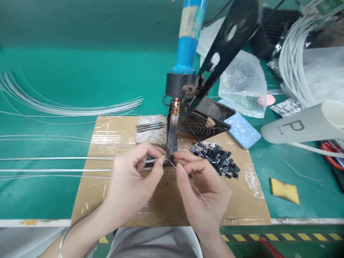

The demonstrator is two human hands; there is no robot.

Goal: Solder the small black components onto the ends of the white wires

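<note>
My left hand [135,175] is closed in a pinch on a thin white cable [67,158], whose end lies under the soldering iron's tip. Between the thumb and fingers of my right hand [205,186] runs a thin solder wire [203,199], its front end reaching the same spot. The blue-handled soldering iron [186,53] points down, clamped in a black metal bracket [215,61]. My fingertips partly hide the joint, and any small part there is too small to make out. Another white cable [53,170] passes beneath my left hand.
Small black connectors [219,159] lie heaped on the cardboard sheet [242,208]. A fan [201,123] stands behind the iron. Left of it, a wrapped block [151,136] carries dark-tipped wire ends. White cables [80,111], a yellow sponge [285,191] and a white cup [303,123] are around.
</note>
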